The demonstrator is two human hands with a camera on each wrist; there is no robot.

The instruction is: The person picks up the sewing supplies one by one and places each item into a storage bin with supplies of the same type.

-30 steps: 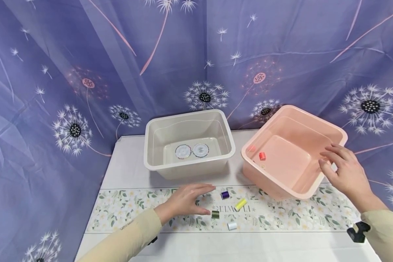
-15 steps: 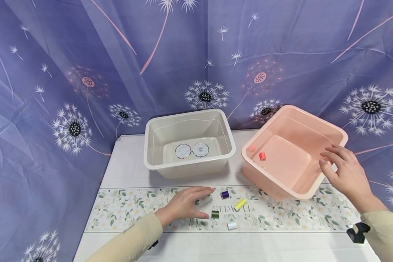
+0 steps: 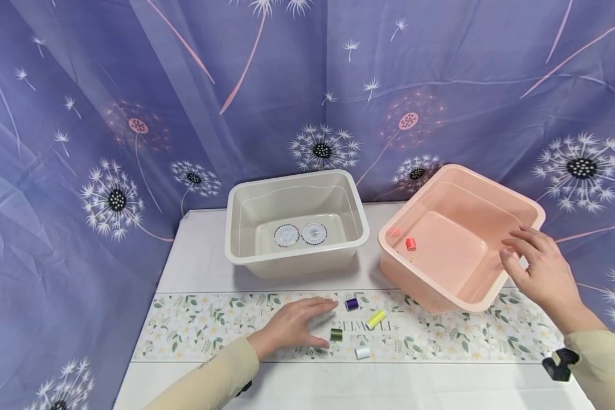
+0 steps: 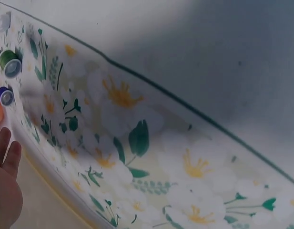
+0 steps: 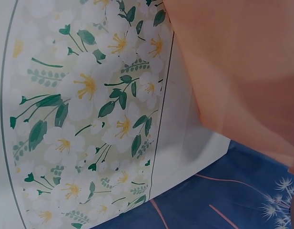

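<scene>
My left hand (image 3: 297, 324) hovers over the floral strip with thumb and fingers spread, holding nothing. Just beyond its thumb lies a dark green thread spool (image 3: 336, 335); a purple spool (image 3: 351, 304) sits off the fingertips. A yellow spool (image 3: 376, 319) and a white spool (image 3: 362, 353) lie a little further right. Over the right rim of the pink basin (image 3: 484, 300) is my right hand (image 3: 540, 273), loosely bent fingers reaching inside. A red spool (image 3: 411, 244) and a small pale ring-like piece (image 3: 412, 260) show inside that basin. The left wrist view catches the green spool's end (image 4: 12, 67).
A grey basin (image 3: 292, 265) stands at the back left, with two round pin wheels (image 3: 287, 235) on its floor. A white tablecloth (image 3: 195, 245) with a floral strip covers the table. A purple dandelion curtain (image 3: 266, 114) hangs right behind both basins.
My left hand has shifted very slightly, with its thumb staying beside the green spool. My right hand stays at the pink basin's rim, and the spools have not moved.
</scene>
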